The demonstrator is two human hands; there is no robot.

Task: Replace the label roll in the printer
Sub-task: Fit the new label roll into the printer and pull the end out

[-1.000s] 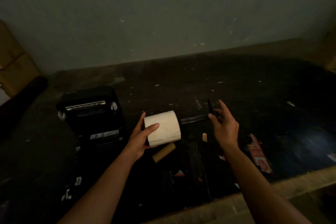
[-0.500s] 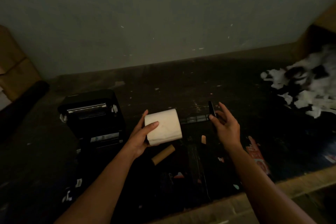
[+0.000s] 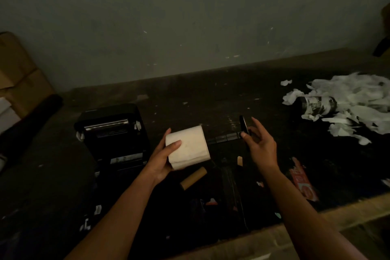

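My left hand (image 3: 162, 160) grips a white label roll (image 3: 188, 146), held on its side above the dark table. A black spindle rod (image 3: 224, 137) sticks out of the roll's right end and ends in a round black flange (image 3: 243, 124). My right hand (image 3: 260, 146) pinches the rod just below that flange, with the other fingers spread. The black label printer (image 3: 114, 133) stands open to the left of the roll, its metal bar showing on top. An empty brown cardboard core (image 3: 193, 177) lies on the table under the roll.
A heap of torn white label backing (image 3: 350, 101) around a dark roll (image 3: 316, 106) lies at the right. Cardboard boxes (image 3: 19, 78) stand at the far left. A red wrapper (image 3: 304, 183) lies near the wooden front edge (image 3: 295, 228). The grey wall is close behind.
The view has swung right, bringing the paper heap into sight. Both hands keep their hold on the roll and the spindle, with little movement between them.
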